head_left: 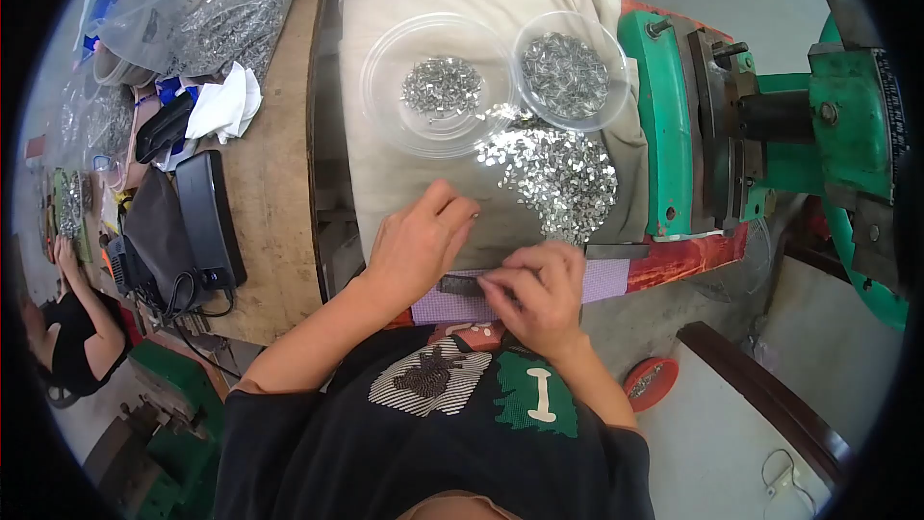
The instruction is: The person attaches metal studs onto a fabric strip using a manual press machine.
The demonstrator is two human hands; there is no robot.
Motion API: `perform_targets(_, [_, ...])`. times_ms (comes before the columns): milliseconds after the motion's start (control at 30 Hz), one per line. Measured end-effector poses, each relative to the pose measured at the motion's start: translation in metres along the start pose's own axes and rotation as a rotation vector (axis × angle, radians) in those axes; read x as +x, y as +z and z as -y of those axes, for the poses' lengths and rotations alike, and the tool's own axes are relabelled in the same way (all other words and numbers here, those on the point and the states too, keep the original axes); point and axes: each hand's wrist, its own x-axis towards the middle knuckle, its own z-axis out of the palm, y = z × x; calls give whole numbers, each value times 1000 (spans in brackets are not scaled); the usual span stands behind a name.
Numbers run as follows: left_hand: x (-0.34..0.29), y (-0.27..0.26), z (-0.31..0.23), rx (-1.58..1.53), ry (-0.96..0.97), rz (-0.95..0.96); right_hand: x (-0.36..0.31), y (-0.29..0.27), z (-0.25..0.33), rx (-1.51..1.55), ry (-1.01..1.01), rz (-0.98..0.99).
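Note:
My left hand (416, 236) is over the beige cloth (385, 169), its thumb and forefinger pinched together. A tiny light-coloured bit shows at those fingertips, too small to name. To its right and nearer to me, my right hand (541, 297) has its fingers curled on the end of a dark flat strip (460, 285), which lies on a purple checked cloth (606, 281). Beyond the hands is a loose heap of small shiny metal pieces (563, 178). Behind it stand a wide clear plastic tub (380, 87) and a smaller clear tub (622, 87), both holding small metal pieces.
A green machine (659, 125) stands close on the right. On the left, a wooden bench (274, 231) carries a black case (207, 217), white tissues (226, 106) and a plastic bag of metal pieces (241, 10). A red bowl (651, 383) sits low right. Another person (82, 327) works far left.

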Motion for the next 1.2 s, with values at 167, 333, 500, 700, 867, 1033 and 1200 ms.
perform_targets(167, [2,0,3,47,43,100,-10,5,-3,-7,-83,127])
perform_targets(333, [-1,-1,6,33,21,48,19,-3,-18,-95,-51,73])
perform_targets(500, [-1,-3,2,31,-12,11,62,8,-41,-260,-65,44])
perform_targets(700, [-4,-7,7,94,48,11,64,14,-36,-225,-58,1])
perform_targets(867, [-30,-28,2,73,217,117,25,-3,-5,45,22,69])
perform_targets(1033, [-51,-24,6,55,300,189,-7,7,1,51,1,173])
perform_targets(1200, [-56,-22,3,76,299,189,2,-5,-9,9,31,132])
